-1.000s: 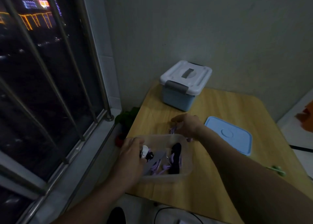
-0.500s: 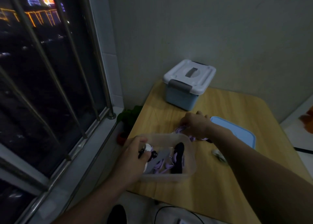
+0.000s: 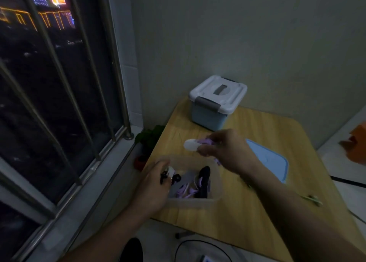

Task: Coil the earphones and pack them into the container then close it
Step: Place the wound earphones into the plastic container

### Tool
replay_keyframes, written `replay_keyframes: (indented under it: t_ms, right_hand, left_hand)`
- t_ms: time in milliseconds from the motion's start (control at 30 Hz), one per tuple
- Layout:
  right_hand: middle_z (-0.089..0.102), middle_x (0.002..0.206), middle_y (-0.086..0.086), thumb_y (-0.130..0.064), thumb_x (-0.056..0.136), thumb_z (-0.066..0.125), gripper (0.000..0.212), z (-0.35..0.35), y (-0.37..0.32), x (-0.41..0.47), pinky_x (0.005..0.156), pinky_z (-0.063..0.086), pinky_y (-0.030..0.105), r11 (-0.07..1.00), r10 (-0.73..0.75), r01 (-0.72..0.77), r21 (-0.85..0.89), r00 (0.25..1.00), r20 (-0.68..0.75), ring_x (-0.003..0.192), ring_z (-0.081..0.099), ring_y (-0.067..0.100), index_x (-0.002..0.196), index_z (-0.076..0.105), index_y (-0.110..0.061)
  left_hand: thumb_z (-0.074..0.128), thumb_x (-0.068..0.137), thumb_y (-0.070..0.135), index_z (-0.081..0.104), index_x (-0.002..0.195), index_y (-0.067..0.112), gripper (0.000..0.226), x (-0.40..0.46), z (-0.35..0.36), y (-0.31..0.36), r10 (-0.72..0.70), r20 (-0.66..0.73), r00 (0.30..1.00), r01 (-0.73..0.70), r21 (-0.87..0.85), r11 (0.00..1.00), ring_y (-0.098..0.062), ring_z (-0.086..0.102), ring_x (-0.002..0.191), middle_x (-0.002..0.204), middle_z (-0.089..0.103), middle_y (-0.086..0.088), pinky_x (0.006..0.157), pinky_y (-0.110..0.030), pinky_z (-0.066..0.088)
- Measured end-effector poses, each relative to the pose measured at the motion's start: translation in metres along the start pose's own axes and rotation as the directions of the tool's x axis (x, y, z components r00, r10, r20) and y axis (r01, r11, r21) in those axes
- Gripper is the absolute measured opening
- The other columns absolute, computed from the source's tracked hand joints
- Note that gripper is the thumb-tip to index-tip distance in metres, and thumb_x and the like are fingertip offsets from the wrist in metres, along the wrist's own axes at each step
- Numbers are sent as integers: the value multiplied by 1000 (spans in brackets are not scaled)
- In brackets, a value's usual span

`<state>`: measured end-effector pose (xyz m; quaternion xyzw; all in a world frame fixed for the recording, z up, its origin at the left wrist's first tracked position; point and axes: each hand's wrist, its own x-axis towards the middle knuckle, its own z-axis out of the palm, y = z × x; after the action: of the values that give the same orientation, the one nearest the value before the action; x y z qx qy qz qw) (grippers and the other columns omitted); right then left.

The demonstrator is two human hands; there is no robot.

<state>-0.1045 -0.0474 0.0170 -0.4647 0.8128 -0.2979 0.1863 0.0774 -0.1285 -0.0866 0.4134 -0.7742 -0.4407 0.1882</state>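
— Where were the earphones (image 3: 200, 143)?
— Pinched in the right hand (image 3: 223, 149), held above the desk (image 3: 247, 208), just beyond the far rim of the clear container (image 3: 190, 203).
— And the left hand (image 3: 156, 184)?
— Curled on the container's left rim, fingers on small black-and-white pieces.
— So the drop lay toward the person, and the right hand was the nearer.

Right hand (image 3: 227, 152) raised above table (image 3: 257, 212), pinching purple earphones (image 3: 205, 142) with white piece (blurred). Left hand (image 3: 154, 186) grips clear container (image 3: 198, 203) wall at 9 o'clock. Blue lid (image 3: 271, 160) lies at 3 o'clock.
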Motion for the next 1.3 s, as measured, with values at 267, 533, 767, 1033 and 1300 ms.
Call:
replay_keyframes:
  t_ms: [267,533,767,1033,1300]
  right_hand:
    - [57,60,4,-45,77,66,38,58,8,-34,44,27,28,935,118,-201,-291,953,-279,58,55,23,60,60,-12]
    - [69,77,12,-35,87,62,45,77,11,-34,64,29,32,839,38,-234,-491,926,-376,75,62,30,55,35,-17]
    - [70,86,8,-29,86,59,14,81,10,-33,81,38,35,863,63,-217,-455,942,-330,90,64,28,81,59,-16]
    - [72,84,9,-33,85,55,27,89,10,-33,86,42,39,890,99,-230,-393,940,-326,105,58,32,63,49,-19]
    - [73,88,5,-37,90,52,27,96,9,-32,89,36,40,883,100,-221,-415,951,-293,117,53,33,75,68,-22]
  left_hand:
    - [66,81,10,61,105,35,35,-8,-1,3,124,-9,992,-121,161,979,-24,36,137,155,20,0,102,-34,46]
    - [74,80,18,67,112,24,32,6,1,43,66,100,993,-108,516,850,-27,23,141,162,4,0,104,-37,40]
    - [67,85,36,71,96,19,20,18,13,51,-18,96,995,-51,665,745,-30,32,127,154,20,1,97,-44,37]
    - [48,97,39,66,106,4,41,19,17,51,-60,-100,993,109,608,786,-28,39,120,141,35,-4,86,-38,40]
    - [61,92,23,57,123,-1,39,21,14,49,-125,-96,988,157,566,809,-30,39,126,146,29,-7,80,-33,44]
